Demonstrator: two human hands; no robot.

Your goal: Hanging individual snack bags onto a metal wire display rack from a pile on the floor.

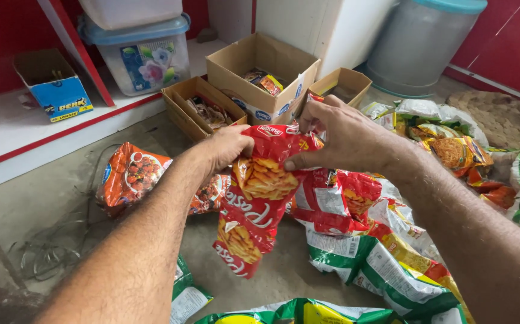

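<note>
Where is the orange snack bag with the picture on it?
The orange snack bag lies on the floor at the left of the head view, just beyond the left forearm, below the open cardboard boxes.

Left hand [227, 147] and right hand [338, 135]: fingers pinched closed, level, close together; both forearms extended forward, converging.

Boxes [260, 72] behind packet strip [254, 204] — orange bag [131, 174] left, packet heap [392, 240] right.
</note>
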